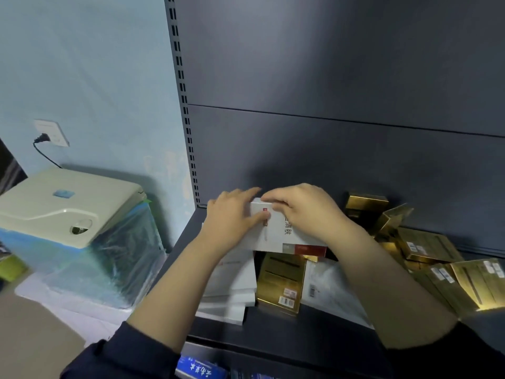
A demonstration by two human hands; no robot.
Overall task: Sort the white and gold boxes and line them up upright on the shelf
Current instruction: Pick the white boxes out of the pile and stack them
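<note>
Nearest the camera, below the front edge of the shelf (273, 332), a blue package (199, 369) with white lettering shows on a lower level. Two dark sleeves (123, 354) lead up to bare forearms that reach over the shelf.

On the shelf near its front edge, a stack of white boxes (232, 291) lies flat toward the left end. Just right of it a gold box (281, 283) stands tilted, barcode labels on its lower face, and beside that lies a pale wrapped packet (328, 285). Toward the right end, a row of gold boxes (470, 283) leans against one another, also labelled.

Mid-shelf, both hands grasp one white box (276, 231) with red marks and dark characters on its face. The left hand (232, 217) clasps its left end, thumb pressed on the face. The right hand (303, 209) grips the top edge from the right, fingers curled over it. The box is held tilted above the flat stack, near the shelf's left end.

Farther back, toward the rear edge on the right, more gold boxes (382, 214) lie jumbled against the dark back panel (328, 77).

Off the shelf to the left sits a beige machine (68, 203) on plastic-wrapped goods.
</note>
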